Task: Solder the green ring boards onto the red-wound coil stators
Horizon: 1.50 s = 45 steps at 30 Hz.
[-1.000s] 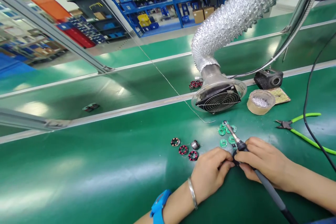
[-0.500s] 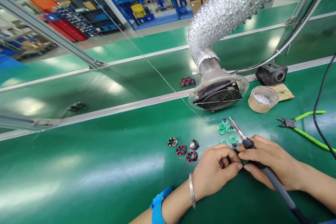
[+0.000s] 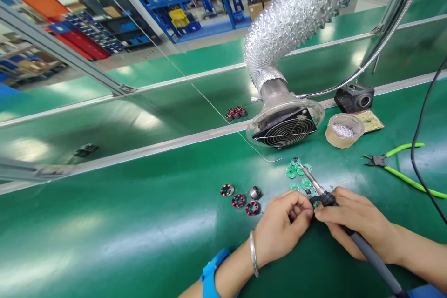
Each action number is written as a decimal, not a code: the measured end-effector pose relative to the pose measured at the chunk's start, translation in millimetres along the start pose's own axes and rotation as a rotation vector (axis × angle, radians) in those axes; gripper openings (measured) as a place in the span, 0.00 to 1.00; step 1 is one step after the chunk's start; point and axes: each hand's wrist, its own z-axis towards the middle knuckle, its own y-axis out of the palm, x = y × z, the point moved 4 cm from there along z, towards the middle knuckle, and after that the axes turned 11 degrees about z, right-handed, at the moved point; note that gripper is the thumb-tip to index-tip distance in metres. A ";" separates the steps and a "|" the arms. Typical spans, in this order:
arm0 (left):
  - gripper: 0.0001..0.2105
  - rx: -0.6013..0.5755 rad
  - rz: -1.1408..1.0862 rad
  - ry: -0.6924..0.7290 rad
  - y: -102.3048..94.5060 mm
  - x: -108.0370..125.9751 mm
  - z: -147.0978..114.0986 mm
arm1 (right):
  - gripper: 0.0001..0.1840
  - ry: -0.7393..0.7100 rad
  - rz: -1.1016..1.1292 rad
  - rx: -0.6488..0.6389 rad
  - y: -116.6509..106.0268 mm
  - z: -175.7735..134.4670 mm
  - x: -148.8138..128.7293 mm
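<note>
A soldering iron [image 3: 363, 251] lies across my right hand [image 3: 359, 223], which is closed around its grip. Its metal tip points up and away, over a group of small round green circuit boards [image 3: 292, 170]. Pressed together in a pinch, the fingers of my left hand [image 3: 286, 223] meet the right fingertips. A small dark piece with a bit of green shows between the two hands, mostly hidden by the fingers. Left of my left hand lie several small ring-shaped motor stators [image 3: 239, 200], some with red windings, one on its side [image 3: 254, 192].
A fume extractor [image 3: 288, 128] on a silver duct [image 3: 279, 32] hangs beyond the boards, with a thin wire [image 3: 258, 151] beside it. To the right are a round tub [image 3: 344, 131], a sponge tray [image 3: 372, 121], a black holder [image 3: 354, 98], green-handled cutters [image 3: 401, 177] and a black cable [image 3: 419, 139].
The soldering iron's tip has moved down and left, nearer the boards. Both hands stay close together, and the whole view has shifted slightly.
</note>
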 end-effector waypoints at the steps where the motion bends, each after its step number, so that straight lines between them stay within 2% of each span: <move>1: 0.04 0.010 0.022 0.014 -0.6 -0.1 -0.6 | 0.16 0.011 0.015 0.008 0.6 0.8 0.0; 5: 0.03 0.033 0.108 0.070 -2.9 0.6 -0.9 | 0.17 0.043 0.059 0.031 -2.7 2.4 -0.8; 9: 0.04 0.038 0.146 0.089 -4.6 1.9 0.4 | 0.23 0.057 0.041 0.135 -20.0 2.3 -10.5; 11: 0.04 0.041 0.152 0.094 -4.9 2.3 0.6 | 0.25 0.078 0.011 0.131 -27.9 2.3 -18.5; 16: 0.04 0.060 0.159 0.122 -4.8 3.3 -1.1 | 0.18 0.161 0.000 0.078 -37.0 0.8 -35.9; 20: 0.04 0.055 0.171 0.130 -4.9 4.7 -2.4 | 0.13 0.169 0.003 0.099 -35.8 -0.3 -41.4; 26: 0.04 0.057 0.200 0.141 -6.2 5.7 -2.2 | 0.18 0.194 0.006 0.115 -29.6 0.9 -38.5; 33: 0.04 0.062 0.193 0.157 -5.8 4.8 -1.9 | 0.18 0.189 0.025 0.119 -25.3 1.1 -38.3; 40: 0.04 0.064 0.201 0.155 -5.4 4.6 -1.8 | 0.17 0.163 0.022 0.081 -24.5 1.3 -32.9; 45: 0.04 0.063 0.205 0.157 -5.4 5.5 -2.0 | 0.14 0.188 -0.005 0.110 -29.7 -0.6 -37.3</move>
